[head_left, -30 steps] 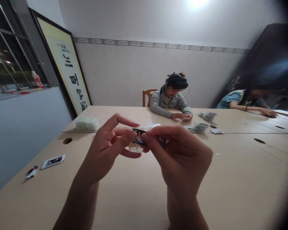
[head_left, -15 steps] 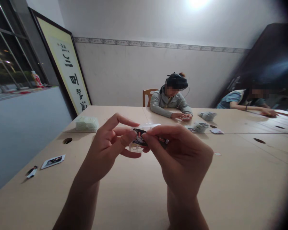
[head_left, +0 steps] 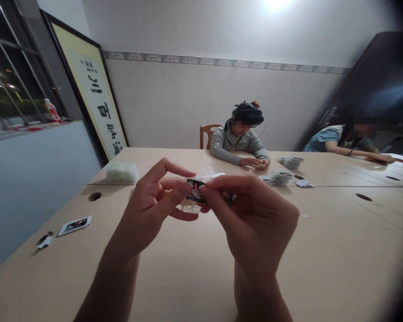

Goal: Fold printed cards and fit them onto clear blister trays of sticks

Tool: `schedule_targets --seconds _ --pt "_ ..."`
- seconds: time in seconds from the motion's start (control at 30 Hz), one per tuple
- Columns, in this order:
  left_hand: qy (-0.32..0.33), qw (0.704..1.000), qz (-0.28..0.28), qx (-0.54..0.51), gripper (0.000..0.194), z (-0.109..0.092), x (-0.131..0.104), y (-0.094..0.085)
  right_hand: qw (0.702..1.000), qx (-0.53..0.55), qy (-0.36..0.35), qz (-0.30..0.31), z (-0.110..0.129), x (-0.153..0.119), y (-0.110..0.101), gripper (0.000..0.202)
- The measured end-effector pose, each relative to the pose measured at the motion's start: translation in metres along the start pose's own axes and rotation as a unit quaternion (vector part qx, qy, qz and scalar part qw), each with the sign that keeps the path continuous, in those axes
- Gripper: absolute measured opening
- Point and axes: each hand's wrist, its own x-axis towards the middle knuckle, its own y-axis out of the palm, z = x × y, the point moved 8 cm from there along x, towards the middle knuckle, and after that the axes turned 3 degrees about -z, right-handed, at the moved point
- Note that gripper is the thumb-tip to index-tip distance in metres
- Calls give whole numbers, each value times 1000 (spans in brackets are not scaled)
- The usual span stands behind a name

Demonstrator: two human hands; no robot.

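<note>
Above the table (head_left: 184, 277), both hands meet at a small clear plastic piece (head_left: 190, 207) with a black printed label (head_left: 196, 192) on its near side. My left hand (head_left: 154, 203) pinches the left end, thumb on the label's edge and index finger arched along the top. From the right, my right hand (head_left: 255, 214) grips the label between thumb and bent index finger. Its fingers cover the label's right part, though a corner shows beyond them. Whether the label is stuck down fully cannot be seen.
A pile of pale clear packs (head_left: 122, 173) stands at back left. A printed card (head_left: 74, 226) and a black-and-white scrap (head_left: 45, 240) lie at left. Across the table a person (head_left: 237, 143) handles something small, near stacked packs (head_left: 280, 179). Another person (head_left: 339, 141) sits far right.
My hands keep almost the same grip and place. At far right, the other person's forearm and hand have shifted to the right.
</note>
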Motion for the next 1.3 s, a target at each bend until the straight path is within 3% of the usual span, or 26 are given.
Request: schedule_targets --seconds 1.3 --pt "-8 999 -33 20 12 3 1 -3 999 -30 33 -18 -9 0 2 15"
